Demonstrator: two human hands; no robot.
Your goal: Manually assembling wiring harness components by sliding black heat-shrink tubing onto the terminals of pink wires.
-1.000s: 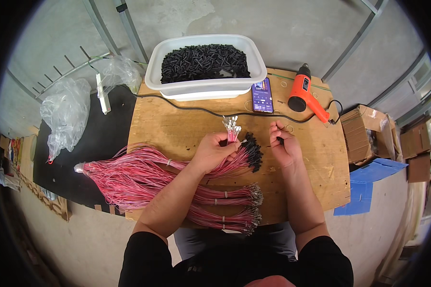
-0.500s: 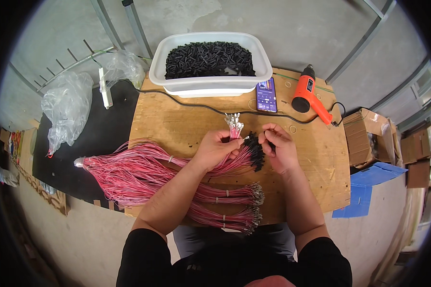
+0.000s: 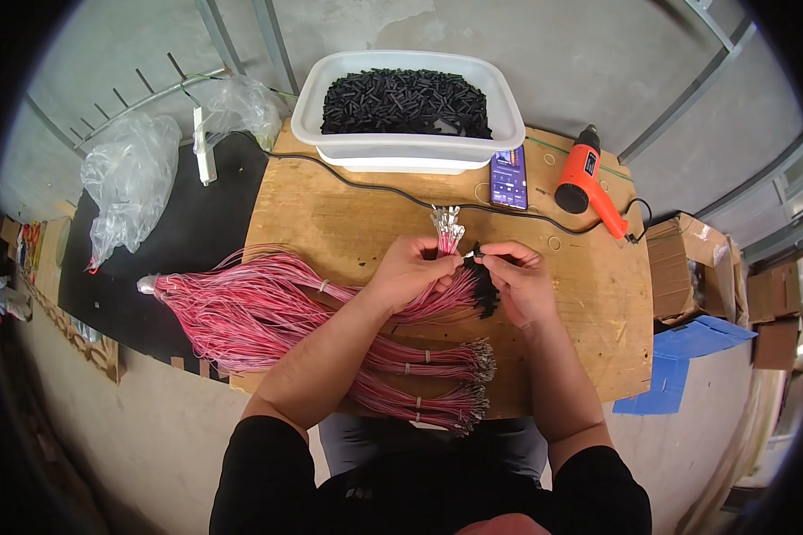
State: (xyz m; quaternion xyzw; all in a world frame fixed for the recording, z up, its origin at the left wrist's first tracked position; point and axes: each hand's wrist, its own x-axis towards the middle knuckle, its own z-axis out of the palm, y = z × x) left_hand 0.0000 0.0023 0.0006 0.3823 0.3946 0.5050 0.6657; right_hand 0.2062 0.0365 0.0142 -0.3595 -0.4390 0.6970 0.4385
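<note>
My left hand (image 3: 412, 271) is closed around a bunch of pink and white wires, whose bare metal terminals (image 3: 448, 225) stick up above the fingers. Between its thumb and finger one whitish wire end points to the right. My right hand (image 3: 519, 278) pinches a small black sleeve (image 3: 478, 251) against that wire end; whether the end is inside it I cannot tell. Just below, wires with black-sleeved tips (image 3: 485, 296) hang beside the left hand. The large pink wire bundle (image 3: 241, 312) spreads to the left, and two tied bunches with metal ends (image 3: 477, 361) lie nearer me.
A white tub (image 3: 410, 152) of black sleeves stands at the back of the wooden table (image 3: 589, 348). Beside it lie a phone (image 3: 509, 178) and an orange heat gun (image 3: 589, 183). A black cable (image 3: 375, 189) crosses the table. Plastic bags (image 3: 134, 178) sit at left.
My right hand has moved slightly left toward my left hand, bringing the black sleeve up to the wire end. The whole view has shifted a little.
</note>
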